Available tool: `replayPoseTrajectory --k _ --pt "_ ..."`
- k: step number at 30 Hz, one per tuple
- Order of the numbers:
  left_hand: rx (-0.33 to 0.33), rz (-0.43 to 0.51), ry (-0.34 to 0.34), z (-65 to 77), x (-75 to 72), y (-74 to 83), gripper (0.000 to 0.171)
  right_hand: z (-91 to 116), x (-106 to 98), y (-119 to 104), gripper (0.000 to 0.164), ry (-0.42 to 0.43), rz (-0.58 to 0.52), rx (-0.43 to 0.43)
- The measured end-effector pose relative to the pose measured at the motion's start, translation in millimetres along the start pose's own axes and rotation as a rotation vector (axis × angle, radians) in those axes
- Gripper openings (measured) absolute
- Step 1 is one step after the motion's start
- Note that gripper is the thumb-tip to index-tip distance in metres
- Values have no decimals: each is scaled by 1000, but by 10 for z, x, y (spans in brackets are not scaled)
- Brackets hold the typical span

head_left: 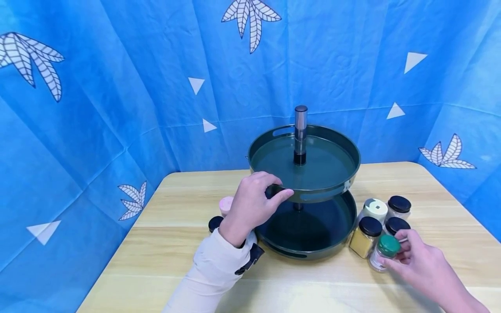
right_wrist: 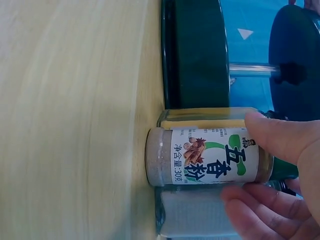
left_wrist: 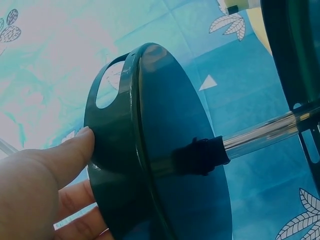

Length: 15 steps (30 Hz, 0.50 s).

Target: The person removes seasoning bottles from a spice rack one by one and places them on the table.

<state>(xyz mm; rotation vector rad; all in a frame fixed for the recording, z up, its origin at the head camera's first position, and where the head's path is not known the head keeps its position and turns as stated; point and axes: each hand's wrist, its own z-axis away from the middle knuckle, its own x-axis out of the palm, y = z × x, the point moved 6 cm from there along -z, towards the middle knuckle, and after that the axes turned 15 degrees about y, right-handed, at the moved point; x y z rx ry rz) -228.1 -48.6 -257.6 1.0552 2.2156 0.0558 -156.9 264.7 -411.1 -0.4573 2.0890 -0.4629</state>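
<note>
A two-tier dark green turntable rack stands on the table, its upper tray point(head_left: 325, 161) above its lower tray point(head_left: 305, 228) on a metal post point(head_left: 301, 130). My left hand point(head_left: 256, 200) grips the near left rim of the upper tray; the thumb point(left_wrist: 75, 150) lies against its outer wall in the left wrist view. At the right, my right hand point(head_left: 419, 265) pinches a green-lidded spice jar point(head_left: 381, 256) between thumb and fingers. Its label point(right_wrist: 215, 157) faces the right wrist camera, and the jar is upright on or just above the table; I cannot tell which.
Beside the rack on the right is a cluster of jars: a yellow-powder jar point(head_left: 363, 243) with a black lid, a pale-lidded jar point(head_left: 375, 208) and black-lidded ones point(head_left: 399, 204). Left of the rack, a pink-topped container point(head_left: 225, 204) and a black lid point(head_left: 215, 223) are partly hidden by my left arm.
</note>
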Motion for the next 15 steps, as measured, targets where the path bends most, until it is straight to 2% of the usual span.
replayPoseTrajectory --k 5,10,12,15 --pt "-9 21 -4 18 -12 -32 31 1 16 34 78 -75 25 49" --pt "-72 47 16 67 -80 -57 43 -1 -9 72 88 -143 84 103" --pt "-102 40 50 102 -145 -63 47 6 -50 55 84 -123 96 97" --pt "-117 18 134 161 -274 -46 48 0 -150 -40 70 -14 88 41"
